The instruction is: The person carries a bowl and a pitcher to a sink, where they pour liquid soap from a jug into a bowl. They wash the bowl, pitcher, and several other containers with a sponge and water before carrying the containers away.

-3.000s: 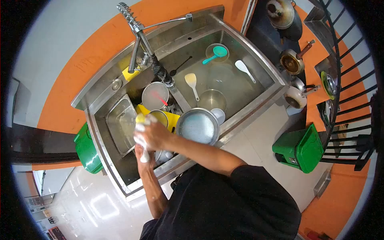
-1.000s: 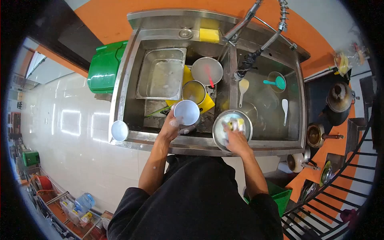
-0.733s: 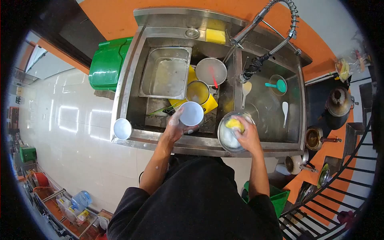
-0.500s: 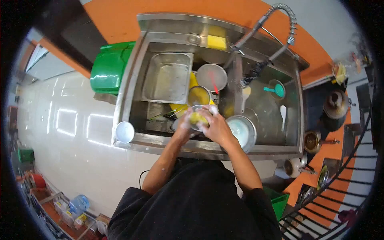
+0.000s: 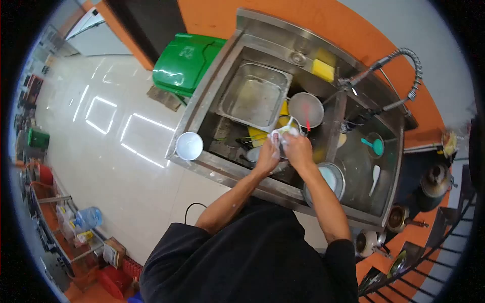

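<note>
Small white bowl point(image 5: 281, 135) held over left sink basin point(image 5: 222, 144), soapy, between both hands. Left hand point(image 5: 267, 155) grips bowl from below; right hand point(image 5: 298, 150) pressed on it from right side, fingers curled. Just beyond: steel tray point(image 5: 252, 96), round strainer point(image 5: 305, 109), yellow board point(image 5: 256, 136). Metal bowl point(image 5: 326, 178) beside right forearm. White bowl point(image 5: 189, 146) on sink rim, well apart. Yellow sponge point(image 5: 323, 70) on back ledge.

Black short-sleeved shirt point(image 5: 252, 257), bare forearms
</note>
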A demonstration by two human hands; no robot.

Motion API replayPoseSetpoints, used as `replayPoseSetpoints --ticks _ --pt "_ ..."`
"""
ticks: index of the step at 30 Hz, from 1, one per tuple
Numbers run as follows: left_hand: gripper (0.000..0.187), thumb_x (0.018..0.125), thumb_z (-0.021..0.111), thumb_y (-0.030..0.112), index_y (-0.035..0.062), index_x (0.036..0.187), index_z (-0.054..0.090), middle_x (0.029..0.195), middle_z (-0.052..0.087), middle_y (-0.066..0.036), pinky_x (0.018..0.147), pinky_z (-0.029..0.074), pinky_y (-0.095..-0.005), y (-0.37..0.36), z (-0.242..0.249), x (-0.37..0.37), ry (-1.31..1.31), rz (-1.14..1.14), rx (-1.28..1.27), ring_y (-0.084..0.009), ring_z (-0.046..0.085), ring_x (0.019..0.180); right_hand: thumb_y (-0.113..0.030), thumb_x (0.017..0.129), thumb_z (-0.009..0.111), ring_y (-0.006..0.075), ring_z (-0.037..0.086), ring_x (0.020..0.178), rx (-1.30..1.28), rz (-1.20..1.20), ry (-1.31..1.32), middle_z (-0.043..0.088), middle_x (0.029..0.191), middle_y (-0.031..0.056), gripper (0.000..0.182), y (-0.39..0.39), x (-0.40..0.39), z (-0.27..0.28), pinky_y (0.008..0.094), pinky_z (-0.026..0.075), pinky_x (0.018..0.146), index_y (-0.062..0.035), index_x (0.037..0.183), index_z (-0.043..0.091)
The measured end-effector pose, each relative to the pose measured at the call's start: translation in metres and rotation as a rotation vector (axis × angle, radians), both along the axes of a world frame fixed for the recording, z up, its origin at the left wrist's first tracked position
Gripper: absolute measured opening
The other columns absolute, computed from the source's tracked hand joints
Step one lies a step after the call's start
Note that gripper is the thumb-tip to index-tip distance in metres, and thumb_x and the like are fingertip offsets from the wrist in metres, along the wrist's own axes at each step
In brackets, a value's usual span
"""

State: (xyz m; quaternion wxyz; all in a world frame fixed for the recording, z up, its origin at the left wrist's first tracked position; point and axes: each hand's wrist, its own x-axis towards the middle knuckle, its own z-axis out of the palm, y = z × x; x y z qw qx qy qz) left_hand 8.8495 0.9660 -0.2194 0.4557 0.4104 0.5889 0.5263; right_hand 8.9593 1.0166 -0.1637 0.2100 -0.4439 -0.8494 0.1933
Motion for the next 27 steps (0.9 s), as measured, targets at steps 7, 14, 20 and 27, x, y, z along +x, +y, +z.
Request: replayPoseSetpoints --ticks 7,14,20,27 --pt "0.035 0.106 0.038 0.027 -0.0013 0.109 0.058 0.095 0.063 -0.011 0.082 0.046 -0.0343 0.01 0.014 -0.001 -0.567 -0.031 -0.047 -0.019 0.057 0.091 -0.012 0.075 0.066 0.038 0.068 0.076 -0.17 0.181 -0.234 0.069 0.082 0.0187 0.009 0.022 0.008 0.014 0.0439 0.056 0.069 -0.0088 0.082 0.072" --pt "0.028 0.09 0.046 0.009 -0.0002 0.114 0.057 0.101 0.064 -0.01 0.074 0.051 -0.0354 0.029 -0.019 0.004 -0.202 -0.067 -0.074 -0.0204 0.06 0.091 -0.013 0.074 0.065 0.0338 0.066 0.086 0.047 -0.155 -0.557 0.069 0.082 0.0155 0.011 0.019 0.007 0.025 0.0441 0.053 0.072 -0.0068 0.079 0.073" --pt "0.028 0.093 0.05 0.012 0.0027 0.118 0.058 0.1 0.065 -0.009 0.06 0.054 -0.0337 0.02 0.041 0.019 -0.323 -0.125 -0.008 -0.018 0.062 0.092 -0.012 0.066 0.072 0.0331 0.063 0.088 0.233 -0.097 -0.084 0.069 0.082 0.0121 0.015 0.024 0.024 0.016 0.0449 0.05 0.079 -0.007 0.08 0.07" --pt "0.04 0.078 0.045 -0.008 -0.0038 0.117 0.053 0.097 0.064 -0.015 0.082 0.051 -0.0364 0.042 0.023 0.009 -0.05 -0.027 0.109 -0.0231 0.063 0.093 -0.02 0.075 0.068 0.0403 0.067 0.084 -0.088 -0.357 -0.302 0.07 0.087 0.0165 0.023 0.017 0.02 0.04 0.0462 0.054 0.076 -0.0023 0.09 0.067"
